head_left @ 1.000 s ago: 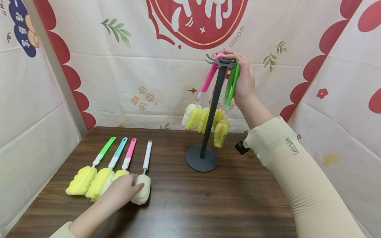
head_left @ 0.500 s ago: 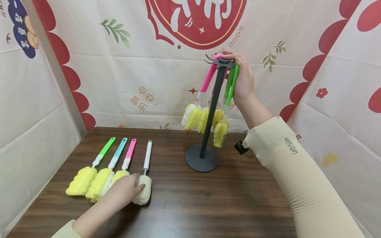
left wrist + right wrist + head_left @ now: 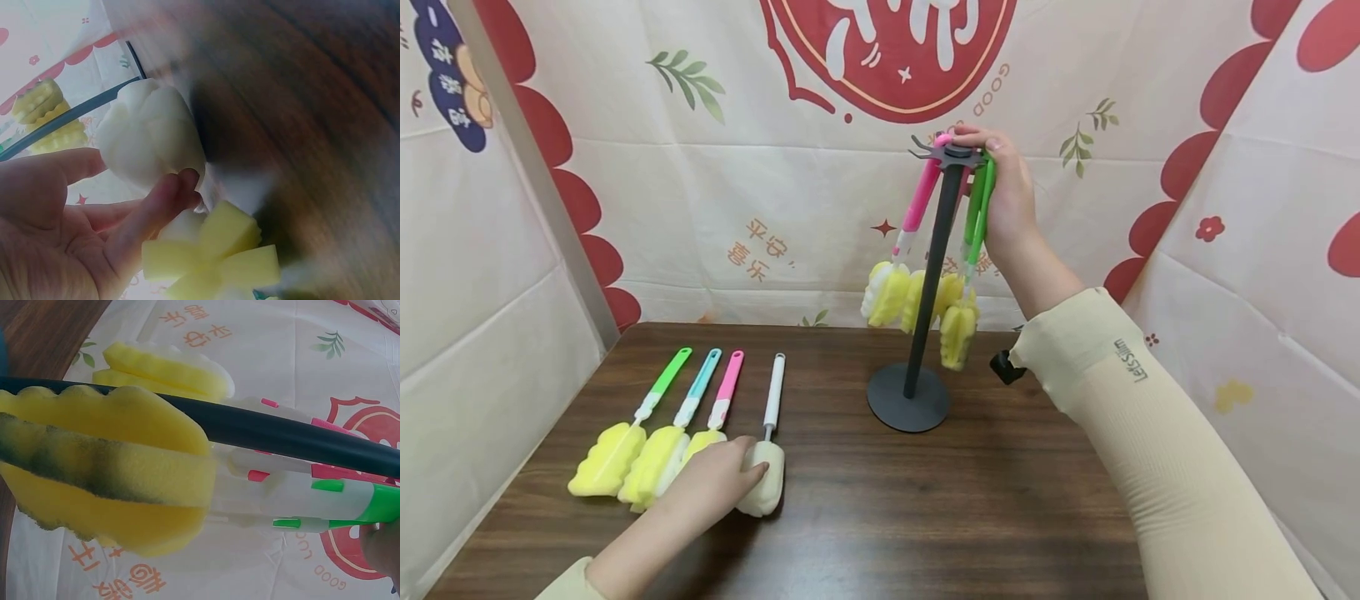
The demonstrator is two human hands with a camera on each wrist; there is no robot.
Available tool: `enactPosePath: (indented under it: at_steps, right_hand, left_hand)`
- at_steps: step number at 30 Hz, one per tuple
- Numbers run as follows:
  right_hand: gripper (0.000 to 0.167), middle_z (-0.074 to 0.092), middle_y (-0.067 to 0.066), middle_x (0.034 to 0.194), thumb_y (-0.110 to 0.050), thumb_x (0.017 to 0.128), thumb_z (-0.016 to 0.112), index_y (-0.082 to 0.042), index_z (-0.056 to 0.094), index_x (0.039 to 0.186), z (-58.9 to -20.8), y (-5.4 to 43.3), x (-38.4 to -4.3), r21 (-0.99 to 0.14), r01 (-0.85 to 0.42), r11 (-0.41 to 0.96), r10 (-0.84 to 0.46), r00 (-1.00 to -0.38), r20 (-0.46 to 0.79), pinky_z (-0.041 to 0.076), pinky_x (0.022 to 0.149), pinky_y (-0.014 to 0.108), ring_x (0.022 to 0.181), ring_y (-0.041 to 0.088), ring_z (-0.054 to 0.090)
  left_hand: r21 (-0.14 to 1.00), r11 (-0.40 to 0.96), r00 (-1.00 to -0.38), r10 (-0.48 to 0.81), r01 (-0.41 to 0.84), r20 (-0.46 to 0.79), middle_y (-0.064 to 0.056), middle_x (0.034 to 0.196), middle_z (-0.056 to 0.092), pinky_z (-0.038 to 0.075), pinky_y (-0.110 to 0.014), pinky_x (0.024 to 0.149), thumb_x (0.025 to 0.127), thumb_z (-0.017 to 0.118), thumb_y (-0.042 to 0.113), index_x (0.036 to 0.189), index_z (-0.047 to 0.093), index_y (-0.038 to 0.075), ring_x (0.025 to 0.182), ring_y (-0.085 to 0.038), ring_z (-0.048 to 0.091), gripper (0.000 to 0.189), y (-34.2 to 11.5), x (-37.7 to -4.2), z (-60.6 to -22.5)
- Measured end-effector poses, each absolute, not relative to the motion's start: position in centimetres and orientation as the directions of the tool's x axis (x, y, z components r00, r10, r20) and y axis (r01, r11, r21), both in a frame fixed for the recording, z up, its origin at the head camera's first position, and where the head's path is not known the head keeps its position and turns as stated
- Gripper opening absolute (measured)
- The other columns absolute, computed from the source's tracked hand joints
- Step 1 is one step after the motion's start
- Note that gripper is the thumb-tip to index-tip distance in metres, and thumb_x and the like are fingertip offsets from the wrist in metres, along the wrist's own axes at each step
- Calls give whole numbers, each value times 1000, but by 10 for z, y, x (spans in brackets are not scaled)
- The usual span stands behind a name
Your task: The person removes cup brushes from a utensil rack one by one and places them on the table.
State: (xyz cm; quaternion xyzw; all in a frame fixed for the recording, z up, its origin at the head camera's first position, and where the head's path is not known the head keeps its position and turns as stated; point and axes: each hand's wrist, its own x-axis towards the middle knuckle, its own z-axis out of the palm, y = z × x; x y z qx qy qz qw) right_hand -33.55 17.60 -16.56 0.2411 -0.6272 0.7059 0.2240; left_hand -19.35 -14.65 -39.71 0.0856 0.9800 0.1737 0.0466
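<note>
My left hand (image 3: 722, 475) grips the cream sponge head (image 3: 763, 479) of a sponge brush with a white handle (image 3: 774, 392), which lies on the table. In the left wrist view the thumb and fingers are around that sponge (image 3: 150, 134). My right hand (image 3: 1011, 192) is at the top of a dark metal stand (image 3: 935, 267). Its fingers hold the green handle (image 3: 981, 204) of a yellow sponge brush (image 3: 958, 333), and a fingertip lies over the stand's cap. Pink-handled (image 3: 920, 200) and other brushes hang from the hooks; handles overlap behind the post.
Green-handled (image 3: 606, 462), blue-handled (image 3: 655, 462) and pink-handled (image 3: 703, 442) brushes lie in a row left of my left hand. The stand's round base (image 3: 887, 408) stands toward the back of the wooden table (image 3: 962, 517). Printed cloth (image 3: 805, 200) encloses the back and sides.
The head view shifts a little. My left hand and the cream sponge edge slightly rightward, and the top of the stand sits slightly further left. Both hands keep their holds.
</note>
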Motion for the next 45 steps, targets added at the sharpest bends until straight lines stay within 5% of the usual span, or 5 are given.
enactPosePath:
  at_steps: [13,21,45]
  right_hand:
    - [40,53,8,136,-25,101,36,-11,72,107,-165,173,-336,-789,-605,-105,21,-795,607,42,92,41,125,16,47]
    - [40,52,5,137,-26,102,35,-12,72,107,-164,172,-335,-800,-596,-72,-1,-802,597,43,95,42,128,14,45]
    - [33,52,3,142,-21,102,45,-8,72,115,-147,196,-329,-864,-502,-32,-102,-858,503,36,102,39,133,13,40]
  left_hand:
    - [343,923,-979,198,173,-41,-5,84,63,47,-40,66,89,69,28,114,65,-1,73,-19,55,38,-149,-191,-387]
    - [325,930,-978,200,171,-58,-12,107,69,51,-50,79,90,66,35,121,64,4,96,-30,66,44,-149,-190,-380]
    - [278,900,-942,310,335,129,-3,125,64,53,-44,78,93,62,42,131,61,15,112,-22,62,47,-103,-198,-324]
